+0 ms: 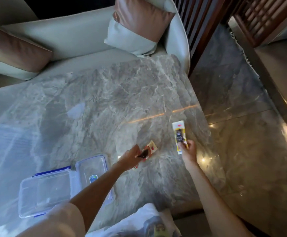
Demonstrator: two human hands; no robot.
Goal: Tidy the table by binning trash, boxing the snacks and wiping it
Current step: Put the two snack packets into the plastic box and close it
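My right hand grips a long white-and-yellow snack packet near the right edge of the grey marble table. My left hand is closed on a smaller cream snack packet with red marks and a dark patch, just above the tabletop. A clear plastic box stands open at the near left, and its blue-rimmed lid lies beside it on the right, under my left forearm.
A pale sofa with brown-and-grey cushions runs along the table's far side. Glossy dark floor lies to the right, beyond the table edge. A small pale smear shows mid-table.
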